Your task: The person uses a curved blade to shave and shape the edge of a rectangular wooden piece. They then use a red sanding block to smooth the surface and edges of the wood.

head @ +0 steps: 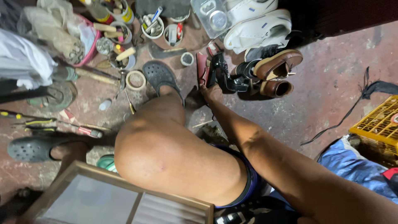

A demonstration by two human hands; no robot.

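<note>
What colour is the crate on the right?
The crate is yellow, seen in the head view.

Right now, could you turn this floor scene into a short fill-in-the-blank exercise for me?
1. The right hand reaches down to a black high-heeled ____ on the floor.
2. Just beyond it sits a pair of ____ leather shoes.
3. At the right edge stands a ____ plastic crate.
4. The person wears dark ____ with holes on their feet.

Missing words: shoe; brown; yellow; clogs

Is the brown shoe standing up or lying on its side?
On its side. The brown shoe shows its opening and pale lining sideways, resting on another brown shoe.
</note>
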